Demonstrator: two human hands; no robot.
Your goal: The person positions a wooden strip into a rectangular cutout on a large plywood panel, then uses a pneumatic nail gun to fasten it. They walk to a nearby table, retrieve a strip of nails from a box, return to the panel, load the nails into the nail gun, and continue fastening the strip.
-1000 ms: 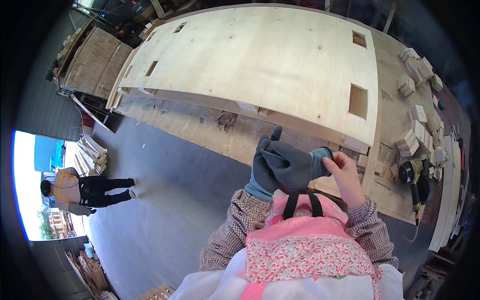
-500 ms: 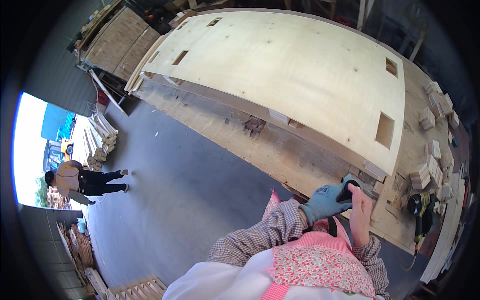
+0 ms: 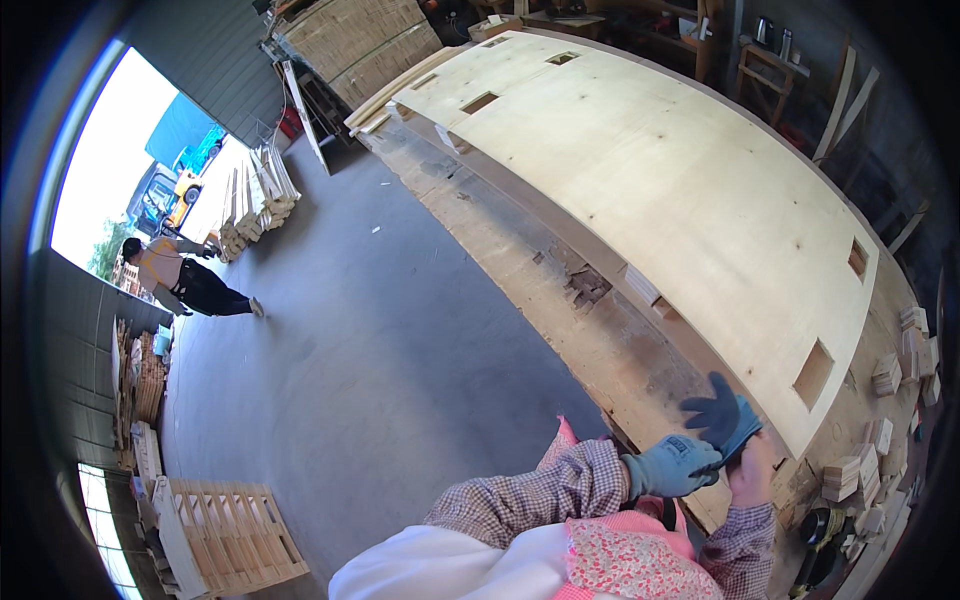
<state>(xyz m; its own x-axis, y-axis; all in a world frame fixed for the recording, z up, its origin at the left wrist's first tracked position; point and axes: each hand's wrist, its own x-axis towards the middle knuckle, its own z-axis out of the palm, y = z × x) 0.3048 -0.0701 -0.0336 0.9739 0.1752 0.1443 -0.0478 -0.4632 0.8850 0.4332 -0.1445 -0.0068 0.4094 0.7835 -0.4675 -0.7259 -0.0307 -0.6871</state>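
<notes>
My left hand [image 3: 676,466], in a light blue work glove, has its fingers closed on the lower side of a second glove [image 3: 722,415]. This loose glove has a dark palm and fingers and a light blue cuff, and its dark fingers spread up and leftward. My bare right hand [image 3: 754,474] is closed at the cuff from the right; its fingertips are partly hidden there. Both hands are over the near edge of a worn wooden worktable [image 3: 560,310]. Just beyond them lies a large pale plywood sheet [image 3: 660,190] with rectangular cutouts, raised on wood blocks [image 3: 641,285].
Small wood blocks [image 3: 842,478] lie in piles at the table's right end, near a dark tool [image 3: 820,535]. Left are a grey floor [image 3: 350,330], a person [image 3: 185,275] by the open doorway, stacked timber [image 3: 250,200] and a slatted pallet [image 3: 225,535]. Shelving stands behind the table.
The view has swung, shifting the scene. The loose glove, bunched dark in my left hand before, now hangs spread out. My right hand's fingers, straight up before, have moved to its cuff.
</notes>
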